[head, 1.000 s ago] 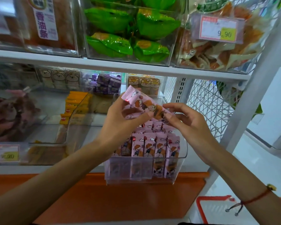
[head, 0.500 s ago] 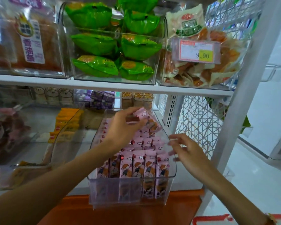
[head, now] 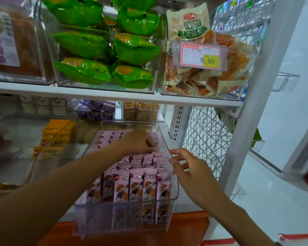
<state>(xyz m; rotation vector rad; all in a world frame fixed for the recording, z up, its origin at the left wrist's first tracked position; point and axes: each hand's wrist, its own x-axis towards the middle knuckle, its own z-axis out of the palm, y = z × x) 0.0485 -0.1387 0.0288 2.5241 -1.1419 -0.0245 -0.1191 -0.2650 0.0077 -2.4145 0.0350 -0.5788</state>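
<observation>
The pink snack packets [head: 140, 185] are standing upright in neat rows inside a clear plastic bin [head: 89, 221], a bit below the middle of the frame. The bin sits on the lower shelf [head: 169, 139] and its front end sticks out over the edge.

The left hand [head: 137, 141] is reaching in from the lower left and sits palm down over the back rows. Its fingertips are bent down into the packets. Honestly can't tell if it's got one pinched or is just pressing on them, because the fingers cover that spot.

The right hand [head: 190, 169] comes in from the lower right. It's loose and open, holding nothing, with spread fingers [head: 176, 151] right at the bin's right wall, beside the middle rows.

Further out, there's another clear bin with yellow packets [head: 55, 137] to the left. Purple boxes [head: 98, 109] sit behind that, toward the back of the shelf. A white wire mesh panel [head: 203, 139] closes off the shelf's right side.

Up top, the upper shelf [head: 114, 96] has a bin of green bags [head: 85, 71] in the middle. To the right of it there's a bin of orange and white snack bags [head: 203, 82] with a price tag [head: 203, 55] reading 9.90 clipped to the front. A red basket [head: 295, 238] peeks in at the bottom right corner.
</observation>
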